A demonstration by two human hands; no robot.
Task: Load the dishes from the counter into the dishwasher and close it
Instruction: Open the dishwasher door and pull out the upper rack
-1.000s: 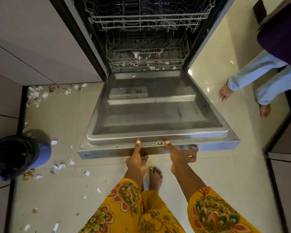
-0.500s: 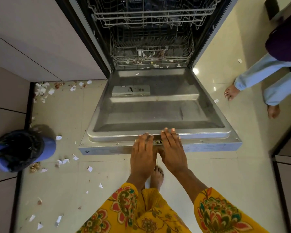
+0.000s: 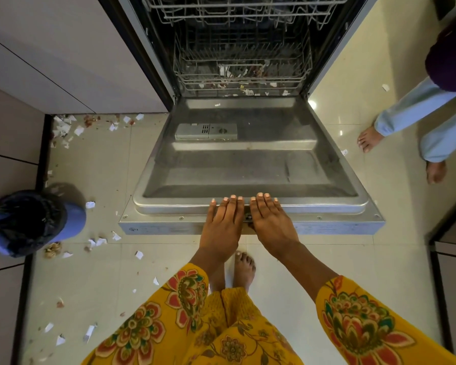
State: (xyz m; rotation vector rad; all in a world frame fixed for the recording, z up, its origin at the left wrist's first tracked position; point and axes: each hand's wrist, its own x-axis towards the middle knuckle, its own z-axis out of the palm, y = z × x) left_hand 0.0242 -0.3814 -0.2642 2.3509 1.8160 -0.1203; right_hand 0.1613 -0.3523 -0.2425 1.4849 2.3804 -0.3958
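Fingers straight, pressed together, both palms flat on open dishwasher door front edge

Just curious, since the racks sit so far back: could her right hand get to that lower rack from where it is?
Probably yes. The right hand rests flat on the front edge of the open door, holding nothing, and nothing stands on the door between it and the lower rack. She would likely have to lean forward.
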